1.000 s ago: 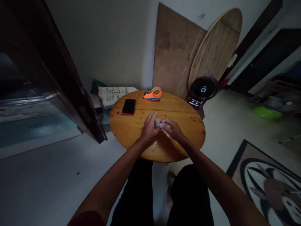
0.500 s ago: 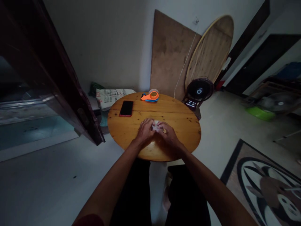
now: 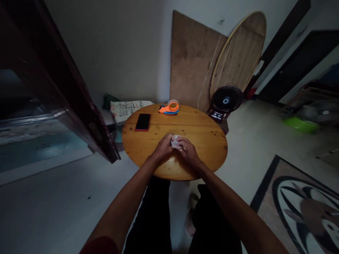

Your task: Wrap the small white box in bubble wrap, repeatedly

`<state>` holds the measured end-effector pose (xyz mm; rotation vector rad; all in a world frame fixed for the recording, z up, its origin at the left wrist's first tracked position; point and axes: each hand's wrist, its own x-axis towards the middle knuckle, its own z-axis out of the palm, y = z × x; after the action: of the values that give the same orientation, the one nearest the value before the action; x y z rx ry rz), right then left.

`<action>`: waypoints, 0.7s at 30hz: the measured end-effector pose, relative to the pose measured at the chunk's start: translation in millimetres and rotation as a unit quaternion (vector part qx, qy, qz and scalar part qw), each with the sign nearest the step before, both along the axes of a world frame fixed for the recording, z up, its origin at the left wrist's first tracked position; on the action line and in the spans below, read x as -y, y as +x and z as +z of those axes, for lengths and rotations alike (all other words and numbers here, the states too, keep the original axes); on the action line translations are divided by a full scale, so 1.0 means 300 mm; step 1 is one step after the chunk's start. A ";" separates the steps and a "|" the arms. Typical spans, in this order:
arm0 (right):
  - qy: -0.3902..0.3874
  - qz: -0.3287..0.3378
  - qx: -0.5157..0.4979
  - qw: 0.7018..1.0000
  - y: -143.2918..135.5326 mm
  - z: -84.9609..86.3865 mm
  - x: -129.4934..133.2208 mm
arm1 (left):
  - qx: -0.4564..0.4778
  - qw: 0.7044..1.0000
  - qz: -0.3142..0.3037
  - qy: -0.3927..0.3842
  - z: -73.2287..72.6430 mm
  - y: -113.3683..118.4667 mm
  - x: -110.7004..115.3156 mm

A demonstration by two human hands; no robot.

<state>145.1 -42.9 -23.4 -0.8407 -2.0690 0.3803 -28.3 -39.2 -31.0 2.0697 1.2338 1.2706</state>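
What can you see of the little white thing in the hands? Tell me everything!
The white thing is small and pale, and looks crumpled, like thin paper or plastic; I can't tell which. The left hand and right hand hold it between them, fingers hiding some of it, over the wooden table.

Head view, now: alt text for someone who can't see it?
A small pale item, partly hidden, is in the grip of the left hand and right hand over a round wooden table. Farther back on it lie a phone and an orange-and-blue tape dispenser; boards lean against the wall.
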 end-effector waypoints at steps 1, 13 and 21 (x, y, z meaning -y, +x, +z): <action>-0.006 0.002 -0.004 1.000 0.000 0.006 0.007 | 0.001 1.000 -0.001 0.007 0.000 0.001 0.001; -0.278 0.037 -0.130 0.951 0.047 0.108 0.028 | 0.098 0.989 0.037 -0.100 0.034 0.027 0.002; -0.379 0.056 -0.173 0.908 0.047 0.108 -0.009 | 0.057 0.996 0.001 -0.073 0.064 0.000 0.036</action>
<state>159.3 -40.2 9.0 -0.9975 -1.6221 1.3533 -28.3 -49.9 -11.7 1.8676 1.2400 1.2413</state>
